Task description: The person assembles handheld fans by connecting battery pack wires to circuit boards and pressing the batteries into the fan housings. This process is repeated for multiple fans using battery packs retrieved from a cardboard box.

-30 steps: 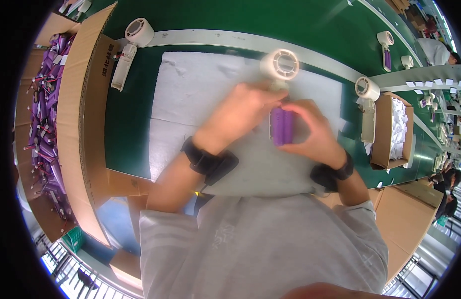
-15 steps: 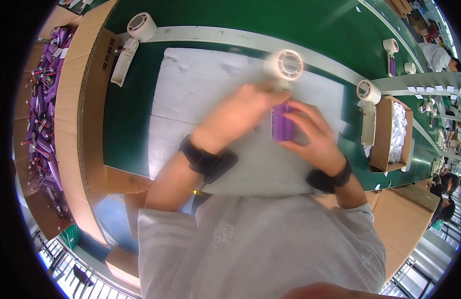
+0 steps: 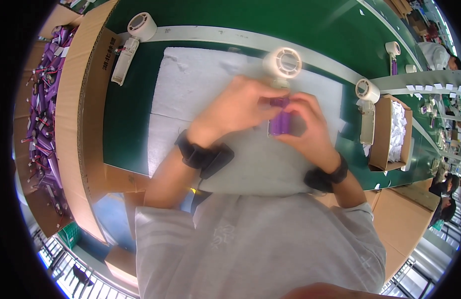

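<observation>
Right hand [image 3: 312, 127] clamped on purple battery pack [image 3: 279, 123]: thumb at its lower end, fingers up near its top, gap in the palm. Left hand [image 3: 240, 102] at the pack's 10 o'clock, fingertips bunched at its upper end; blurred, can't tell if they're closed on anything.

Pack sits over the white foam mat [image 3: 185, 74], just below the neck of a white fan unit [image 3: 284, 62] whose round head is at 12 o'clock from the pack. Resting or lifted: can't tell.

Clock from pack: second fan unit [image 3: 141, 29] at 10, handle open, on green table [image 3: 125, 129]. Third fan unit [image 3: 367, 92] between 2 and 3. Small cardboard box [image 3: 380, 134] with white slips [image 3: 397, 129] at 3. Big carton [image 3: 81, 124] at 9, heap of purple packs [image 3: 46, 109] inside. Black band [image 3: 205, 157] on left wrist.
</observation>
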`<control>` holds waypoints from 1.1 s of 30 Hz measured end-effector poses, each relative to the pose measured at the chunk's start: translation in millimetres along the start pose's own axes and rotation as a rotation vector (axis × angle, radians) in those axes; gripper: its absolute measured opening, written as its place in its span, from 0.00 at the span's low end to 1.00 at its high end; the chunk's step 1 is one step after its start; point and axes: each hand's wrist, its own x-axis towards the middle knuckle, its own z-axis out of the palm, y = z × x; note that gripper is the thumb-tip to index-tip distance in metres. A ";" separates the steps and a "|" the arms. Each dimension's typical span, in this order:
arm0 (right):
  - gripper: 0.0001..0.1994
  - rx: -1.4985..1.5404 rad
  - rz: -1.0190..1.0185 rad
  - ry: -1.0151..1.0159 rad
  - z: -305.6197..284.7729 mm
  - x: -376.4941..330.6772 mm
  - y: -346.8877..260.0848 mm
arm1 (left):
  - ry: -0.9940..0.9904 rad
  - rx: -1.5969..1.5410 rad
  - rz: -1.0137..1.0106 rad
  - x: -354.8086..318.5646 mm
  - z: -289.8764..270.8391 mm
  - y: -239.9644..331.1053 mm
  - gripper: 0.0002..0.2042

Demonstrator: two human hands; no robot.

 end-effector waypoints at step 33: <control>0.31 -0.370 -0.237 -0.011 -3.2 -0.2 13.4 | 0.033 -0.219 -0.002 8.3 32.3 -42.0 0.26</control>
